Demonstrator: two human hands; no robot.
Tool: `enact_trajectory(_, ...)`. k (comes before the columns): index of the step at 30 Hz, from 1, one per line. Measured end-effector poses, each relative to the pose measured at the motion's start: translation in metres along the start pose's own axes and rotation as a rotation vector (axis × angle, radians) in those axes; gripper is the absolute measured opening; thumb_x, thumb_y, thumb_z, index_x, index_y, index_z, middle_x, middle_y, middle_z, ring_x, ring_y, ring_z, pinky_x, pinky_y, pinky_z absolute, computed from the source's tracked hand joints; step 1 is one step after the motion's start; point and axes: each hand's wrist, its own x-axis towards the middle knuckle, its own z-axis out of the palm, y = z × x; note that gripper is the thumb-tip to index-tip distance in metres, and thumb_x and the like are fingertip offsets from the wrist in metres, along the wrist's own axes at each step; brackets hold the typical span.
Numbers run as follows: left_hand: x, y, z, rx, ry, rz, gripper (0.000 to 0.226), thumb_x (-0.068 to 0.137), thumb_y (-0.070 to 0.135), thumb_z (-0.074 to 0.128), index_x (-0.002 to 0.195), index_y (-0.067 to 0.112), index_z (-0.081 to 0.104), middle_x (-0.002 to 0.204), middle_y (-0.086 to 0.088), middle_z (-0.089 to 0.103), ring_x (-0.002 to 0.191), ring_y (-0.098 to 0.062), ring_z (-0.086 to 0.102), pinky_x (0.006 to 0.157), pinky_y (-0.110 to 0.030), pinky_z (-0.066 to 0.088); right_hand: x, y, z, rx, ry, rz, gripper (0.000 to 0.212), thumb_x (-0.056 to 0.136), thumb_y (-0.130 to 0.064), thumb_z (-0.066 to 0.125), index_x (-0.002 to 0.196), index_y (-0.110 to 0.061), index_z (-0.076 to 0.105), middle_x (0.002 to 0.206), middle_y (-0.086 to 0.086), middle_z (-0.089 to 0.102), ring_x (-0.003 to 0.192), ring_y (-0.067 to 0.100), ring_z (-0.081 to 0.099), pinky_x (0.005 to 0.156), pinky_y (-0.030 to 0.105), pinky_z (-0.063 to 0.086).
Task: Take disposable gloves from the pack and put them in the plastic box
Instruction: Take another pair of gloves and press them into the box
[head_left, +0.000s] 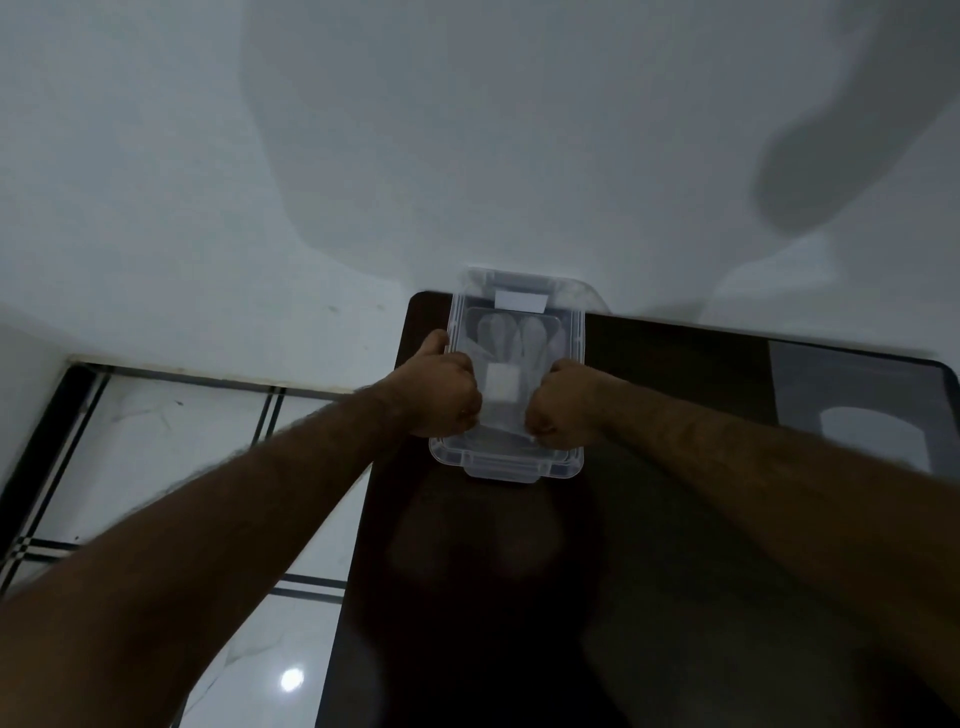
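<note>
A clear plastic box (519, 312) with its lid on stands on the dark table (675, 519) against the wall. Pale translucent gloves (511, 332) show through the lid, and a white square label (501, 387) lies between my hands. My left hand (447, 397) is curled on the box's left side, thumb along the rim. My right hand (563, 408) is fisted on the right side. Both press on the lid near the front. The glove pack is out of view.
A white wall rises right behind the box. A tiled floor (182, 441) with dark stripes lies to the left of the table. A light reflection (872, 415) shows on the table's glossy right part.
</note>
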Motion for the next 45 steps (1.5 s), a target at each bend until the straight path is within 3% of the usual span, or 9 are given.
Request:
enact_trajectory(8, 0.006, 0.006, -0.014, -0.003, -0.141, 0.042, 0.033, 0.104, 0.051, 0.053, 0.111, 0.030, 0.078, 0.113, 0.007, 0.074, 0.134, -0.020, 0.054, 0.124, -0.069, 0.007, 0.013, -0.003, -0.013, 0.187, -0.135, 0.008, 0.045, 0.106, -0.057, 0.050, 0.118, -0.021, 0.074, 0.104, -0.002, 0.073, 0.097, 0.016, 0.069, 0.101, 0.042, 0.055)
enact_trajectory(12, 0.004, 0.016, -0.015, 0.066, -0.194, 0.078, 0.042, 0.108, 0.051, 0.044, 0.120, 0.027, 0.076, 0.118, 0.003, 0.074, 0.139, -0.024, 0.051, 0.126, -0.071, 0.007, 0.022, 0.006, -0.023, 0.179, 0.178, 0.049, 0.030, 0.105, -0.041, 0.054, 0.105, -0.019, 0.074, 0.093, 0.002, 0.073, 0.086, 0.018, 0.070, 0.087, 0.039, 0.059)
enact_trajectory(16, 0.005, 0.019, -0.008, 0.095, -0.162, 0.058, 0.041, 0.109, 0.048, 0.044, 0.113, 0.024, 0.076, 0.110, 0.001, 0.075, 0.130, -0.027, 0.056, 0.125, -0.072, 0.008, 0.048, 0.018, -0.029, 0.549, 0.455, 0.276, 0.031, 0.102, -0.031, 0.066, 0.129, -0.017, 0.072, 0.121, 0.006, 0.076, 0.109, 0.025, 0.070, 0.093, 0.037, 0.055)
enact_trajectory(19, 0.004, 0.023, -0.012, 0.075, -0.118, 0.002, 0.035, 0.108, 0.044, 0.047, 0.111, 0.023, 0.075, 0.109, 0.000, 0.074, 0.126, -0.027, 0.058, 0.125, -0.072, 0.010, 0.068, 0.020, -0.037, 0.643, 0.436, 0.316, 0.031, 0.097, -0.029, 0.075, 0.127, -0.021, 0.072, 0.121, 0.000, 0.075, 0.108, 0.019, 0.069, 0.090, 0.034, 0.056)
enact_trajectory(26, 0.006, 0.029, -0.008, 0.021, -0.162, -0.046, 0.034, 0.107, 0.045, 0.049, 0.109, 0.027, 0.077, 0.106, 0.003, 0.075, 0.123, -0.024, 0.060, 0.124, -0.073, 0.007, 0.089, 0.023, -0.040, 0.333, 0.377, 0.301, 0.015, 0.098, -0.033, 0.068, 0.108, -0.030, 0.079, 0.111, -0.002, 0.076, 0.104, 0.024, 0.068, 0.092, 0.045, 0.059)
enact_trajectory(31, 0.005, 0.030, -0.006, 0.025, -0.101, -0.073, 0.031, 0.105, 0.047, 0.053, 0.109, 0.026, 0.077, 0.108, 0.001, 0.076, 0.122, -0.026, 0.061, 0.122, -0.072, 0.011, 0.096, 0.032, -0.031, 0.542, 0.463, 0.414, 0.028, 0.082, -0.037, 0.085, 0.105, -0.023, 0.077, 0.103, 0.000, 0.073, 0.093, 0.022, 0.068, 0.081, 0.038, 0.061)
enact_trajectory(34, -0.002, 0.033, -0.004, 0.044, -0.008, -0.095, 0.026, 0.102, 0.042, 0.060, 0.105, 0.023, 0.078, 0.109, -0.003, 0.076, 0.123, -0.029, 0.062, 0.120, -0.071, 0.019, 0.100, 0.030, -0.030, 0.676, 0.426, 0.381, 0.041, 0.078, -0.043, 0.092, 0.113, -0.027, 0.077, 0.106, -0.007, 0.071, 0.096, 0.014, 0.067, 0.086, 0.036, 0.060)
enact_trajectory(40, -0.016, 0.038, 0.004, -0.020, 0.115, -0.137, 0.015, 0.093, 0.033, 0.072, 0.098, 0.020, 0.077, 0.092, -0.001, 0.075, 0.107, -0.029, 0.063, 0.113, -0.067, 0.032, 0.104, 0.023, -0.034, 0.735, 0.395, 0.375, 0.020, 0.084, -0.039, 0.085, 0.102, -0.033, 0.079, 0.106, -0.014, 0.077, 0.100, 0.012, 0.070, 0.094, 0.040, 0.058)
enact_trajectory(45, -0.016, 0.037, 0.007, -0.027, 0.145, -0.121, 0.017, 0.089, 0.036, 0.075, 0.099, 0.022, 0.077, 0.091, 0.000, 0.075, 0.101, -0.029, 0.064, 0.107, -0.062, 0.036, 0.099, 0.030, -0.040, 0.936, 0.443, 0.388, 0.016, 0.079, -0.023, 0.084, 0.086, -0.026, 0.070, 0.087, -0.008, 0.070, 0.085, 0.016, 0.069, 0.079, 0.040, 0.062)
